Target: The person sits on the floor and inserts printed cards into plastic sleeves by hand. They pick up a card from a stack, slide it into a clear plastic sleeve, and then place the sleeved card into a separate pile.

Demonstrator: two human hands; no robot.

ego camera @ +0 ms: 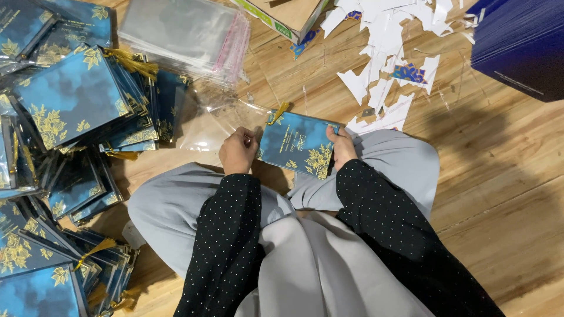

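Down low over the lap, held between both hands: a blue card (299, 145) with gold leaf print, flat and face up, long axis running left to right with a slight tilt, right end a little lower and nearer the knees. Gold tassel (279, 113) at its upper left corner, pointing up and away from the body. Left hand (238, 151) curled closed against the card's left edge, pinching it together with the mouth of a clear plastic sleeve (214, 126) spread on the floor beyond. Right hand (342, 147) clamped on the right edge, thumb on top, fingers hidden underneath. Hands apart, one at each short end. Black dotted sleeves (376, 217) over grey trousers (176, 205), legs crossed on a wooden floor (499, 176). Heaped to the left, a big pile of sleeved blue cards (70, 100), fanned and overlapping. Further up, a stack of empty clear sleeves (182, 32). Scattered white paper scraps (388, 41) at upper right, beside a cardboard box (291, 14) and a dark blue stack (520, 41) at the far corner.
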